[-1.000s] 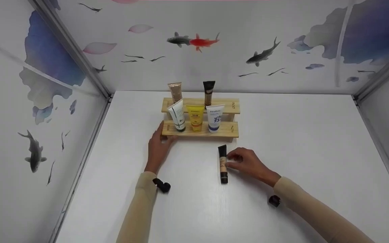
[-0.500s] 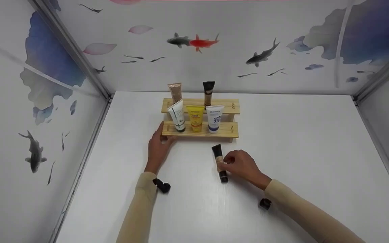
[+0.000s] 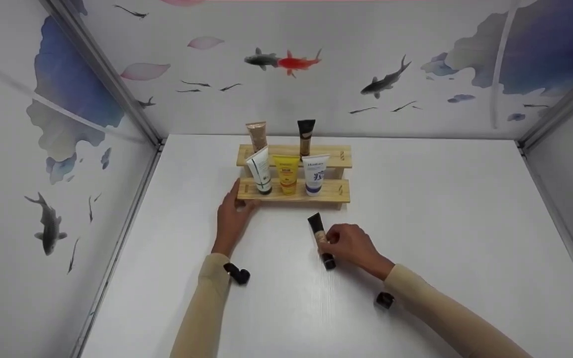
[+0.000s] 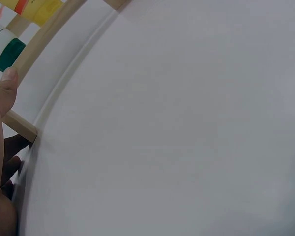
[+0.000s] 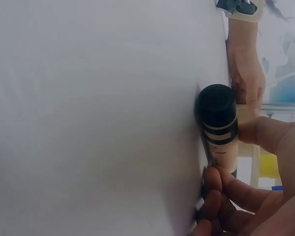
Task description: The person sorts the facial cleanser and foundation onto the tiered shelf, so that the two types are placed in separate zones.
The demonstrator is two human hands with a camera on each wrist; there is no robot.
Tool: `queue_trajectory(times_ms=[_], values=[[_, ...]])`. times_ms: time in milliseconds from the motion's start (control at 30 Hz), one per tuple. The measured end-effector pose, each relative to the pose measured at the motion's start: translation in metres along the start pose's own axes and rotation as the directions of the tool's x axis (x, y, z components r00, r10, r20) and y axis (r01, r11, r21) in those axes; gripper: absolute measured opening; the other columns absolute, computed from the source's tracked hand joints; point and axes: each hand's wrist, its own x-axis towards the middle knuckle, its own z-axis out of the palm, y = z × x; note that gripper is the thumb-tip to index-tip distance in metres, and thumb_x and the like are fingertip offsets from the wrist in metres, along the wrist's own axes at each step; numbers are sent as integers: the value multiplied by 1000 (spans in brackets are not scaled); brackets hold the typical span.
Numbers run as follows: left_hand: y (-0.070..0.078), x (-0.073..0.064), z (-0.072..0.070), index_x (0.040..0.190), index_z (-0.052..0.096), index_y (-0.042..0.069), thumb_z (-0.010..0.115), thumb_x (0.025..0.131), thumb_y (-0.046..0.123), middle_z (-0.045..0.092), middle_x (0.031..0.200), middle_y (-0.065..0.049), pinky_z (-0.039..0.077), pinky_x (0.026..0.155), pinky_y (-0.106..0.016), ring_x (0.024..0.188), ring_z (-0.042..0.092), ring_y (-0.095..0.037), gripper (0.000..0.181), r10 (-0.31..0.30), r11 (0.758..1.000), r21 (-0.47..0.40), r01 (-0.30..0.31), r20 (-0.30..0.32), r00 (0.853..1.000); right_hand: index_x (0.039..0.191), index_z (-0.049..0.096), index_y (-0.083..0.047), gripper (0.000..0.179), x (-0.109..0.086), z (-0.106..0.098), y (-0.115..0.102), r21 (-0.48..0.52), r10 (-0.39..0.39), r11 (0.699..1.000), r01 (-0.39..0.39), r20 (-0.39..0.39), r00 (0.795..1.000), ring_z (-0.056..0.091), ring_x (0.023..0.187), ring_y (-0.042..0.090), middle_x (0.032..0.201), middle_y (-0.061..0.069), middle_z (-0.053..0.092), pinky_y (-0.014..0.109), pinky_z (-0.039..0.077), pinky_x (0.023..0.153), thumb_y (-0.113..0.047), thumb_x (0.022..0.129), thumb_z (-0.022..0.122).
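Note:
In the head view, a black and beige cosmetic tube [image 3: 320, 235] lies slanted on the white table, its flat black end pointing to the back. My right hand [image 3: 355, 244] pinches it from the right; in the right wrist view the thumb [image 5: 265, 132] and fingertips meet its sides near the round black cap [image 5: 217, 101]. A two-tier wooden rack [image 3: 331, 190] stands behind. My left hand [image 3: 232, 219] grips its left end, the thumb [image 4: 8, 87] on the lower shelf's front edge and the fingers around the side, partly hidden.
The lower shelf bears a white tube with a dark green cap [image 3: 260, 171], a yellow tube [image 3: 287, 174] and a white-and-blue tube [image 3: 315, 174]. Higher up stand a tan tube [image 3: 257, 135] and a dark tube [image 3: 306, 136]. Printed walls enclose the table's back and sides.
My right hand has moved a little left and closed on the black and beige tube, whose flat end has swung left. The left hand and rack have stayed put.

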Motion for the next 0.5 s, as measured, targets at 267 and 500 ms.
queue_trajectory(times_ms=[267,500], values=[[0,-1,1,176,31,23,72,94,75,65,138,-5,49,111,-47,119,63,-22,105,0,1000,14,0,3,1000,96,81,-6,12,-3,-21,9,81,-3,997,-8,140,990,59,72,13,82,-2,70,30,49,65,-15,88,82],[1,-1,0,176,31,22,73,95,71,65,139,-8,48,111,-47,120,63,-23,104,7,1000,22,-7,3,1000,107,82,-7,19,-7,-50,31,161,-40,987,22,111,993,61,85,18,93,0,73,35,52,74,-20,93,85]])
